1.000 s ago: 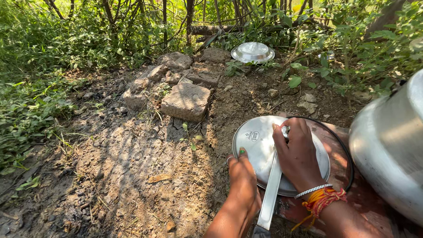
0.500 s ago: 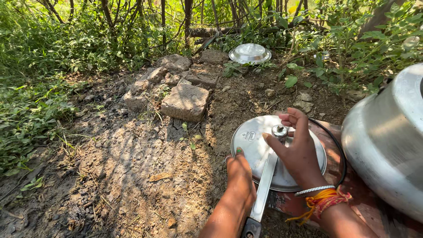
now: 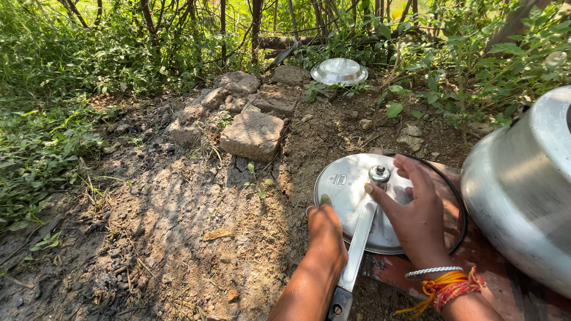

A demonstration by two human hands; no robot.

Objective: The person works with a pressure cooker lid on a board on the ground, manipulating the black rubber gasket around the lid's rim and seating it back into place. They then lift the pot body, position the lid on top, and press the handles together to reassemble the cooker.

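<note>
A round steel pressure cooker lid (image 3: 348, 190) lies flat on a reddish slab (image 3: 493, 279), its long metal handle (image 3: 355, 249) running toward me. My left hand (image 3: 324, 229) grips the lid's near-left rim, thumb on the edge. My right hand (image 3: 410, 214) hovers over the lid's middle, fingers spread, thumb tip touching the small vent knob (image 3: 379, 173). A black rubber ring (image 3: 458, 208) curves around the lid's right side. The big steel cooker pot (image 3: 526, 190) lies on its side at the right.
Bare dirt ground spreads to the left. Several rough stones and a brick (image 3: 253, 135) lie beyond the lid. A small steel dish (image 3: 339, 71) rests upside down near the bushes at the back. Grass and shrubs border the left and far sides.
My right hand has lifted off the lid's surface and opened its fingers over the vent knob, which now shows. The view has shifted slightly; the left hand stays on the rim.
</note>
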